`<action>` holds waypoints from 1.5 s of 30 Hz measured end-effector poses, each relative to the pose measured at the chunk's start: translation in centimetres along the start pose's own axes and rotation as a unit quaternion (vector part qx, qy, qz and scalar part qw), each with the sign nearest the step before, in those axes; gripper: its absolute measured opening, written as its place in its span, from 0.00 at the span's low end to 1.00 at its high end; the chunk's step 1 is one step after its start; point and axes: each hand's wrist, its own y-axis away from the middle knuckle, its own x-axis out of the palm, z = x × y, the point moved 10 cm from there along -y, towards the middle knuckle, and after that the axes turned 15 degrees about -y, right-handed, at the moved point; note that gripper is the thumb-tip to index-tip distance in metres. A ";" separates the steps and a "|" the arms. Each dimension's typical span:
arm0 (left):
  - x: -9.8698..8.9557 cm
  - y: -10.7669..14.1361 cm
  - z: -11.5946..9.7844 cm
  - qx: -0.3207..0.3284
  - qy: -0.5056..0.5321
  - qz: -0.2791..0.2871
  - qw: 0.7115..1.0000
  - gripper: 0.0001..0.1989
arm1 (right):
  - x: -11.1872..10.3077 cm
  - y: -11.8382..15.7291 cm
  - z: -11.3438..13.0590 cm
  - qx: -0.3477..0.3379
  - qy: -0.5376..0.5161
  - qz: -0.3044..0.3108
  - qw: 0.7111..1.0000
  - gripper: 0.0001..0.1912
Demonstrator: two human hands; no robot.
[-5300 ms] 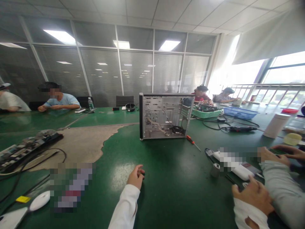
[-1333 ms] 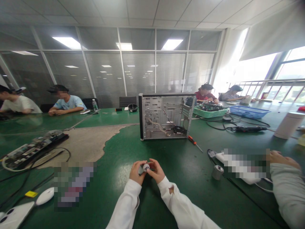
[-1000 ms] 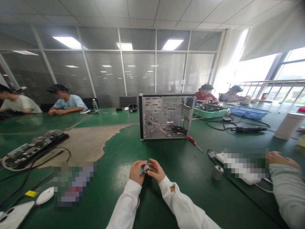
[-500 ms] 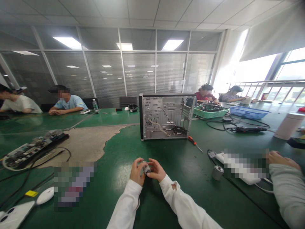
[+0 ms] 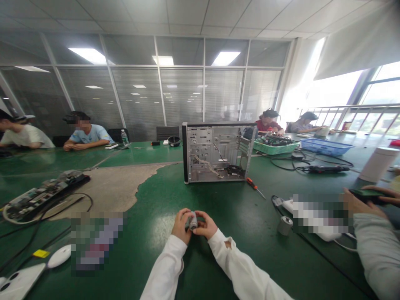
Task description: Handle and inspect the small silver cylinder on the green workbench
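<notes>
Between my left hand (image 5: 182, 225) and my right hand (image 5: 205, 225) is a small grey cylinder (image 5: 193, 221), gripped by the fingers of both hands just above the green table. Its kind is too small to make out, and fingers cover part of it. Beyond my hands stands an open computer case (image 5: 218, 154), its side panel off, with loose cables and a black part inside. A screwdriver (image 5: 256, 188) with an orange and black handle lies by the case's right corner. To the right, a similar grey metal cylinder (image 5: 285, 226) stands upright on the table.
A white power strip (image 5: 312, 221) with cables lies at right, near another person's sleeve (image 5: 375, 241). Electronic parts on a black strip (image 5: 46, 193) and cables lie left. Green (image 5: 275, 148) and blue (image 5: 326, 146) baskets stand at the back right. Several people sit around.
The grey cylinder has turned in my fingers and now stands more upright; my hands have barely moved. At right, the neighbouring person's hands now hold a dark phone-like object.
</notes>
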 end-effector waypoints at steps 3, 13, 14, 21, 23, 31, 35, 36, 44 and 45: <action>0.3 0.0 0.2 -0.003 0.021 0.008 1.000 0.20 | -0.1 0.0 0.0 -0.006 0.017 -0.008 1.000 0.32; 2.5 0.5 1.6 -0.081 0.227 0.088 0.967 0.25 | -1.0 0.0 0.2 -0.029 0.034 -0.047 0.998 0.31; 2.8 0.5 1.8 -0.099 0.277 0.098 0.951 0.26 | -1.1 0.0 0.3 -0.033 0.032 -0.049 0.998 0.31; 3.0 0.2 2.7 -0.119 0.430 0.091 0.890 0.23 | -1.3 0.0 0.4 -0.049 0.024 -0.068 0.996 0.32; 3.1 0.3 2.9 -0.132 0.415 0.089 0.896 0.24 | -1.4 0.0 0.5 -0.052 0.022 -0.074 0.996 0.31; 3.7 0.7 3.7 -0.173 0.431 0.087 0.882 0.26 | -1.4 0.1 0.6 -0.058 0.031 -0.075 0.995 0.31; 3.8 0.6 3.6 -0.175 0.453 0.089 0.869 0.27 | -0.9 0.2 0.8 -0.064 0.053 -0.050 0.995 0.31; 3.8 0.7 3.6 -0.176 0.459 0.092 0.866 0.28 | -0.8 0.3 0.9 -0.070 0.065 -0.044 0.994 0.31; 4.2 0.9 3.2 -0.175 0.454 0.114 0.866 0.31 | 0.8 1.0 3.1 -0.171 0.260 -0.027 0.950 0.30; 4.3 0.9 3.2 -0.173 0.453 0.116 0.867 0.31 | 1.0 1.2 3.3 -0.181 0.287 -0.031 0.940 0.31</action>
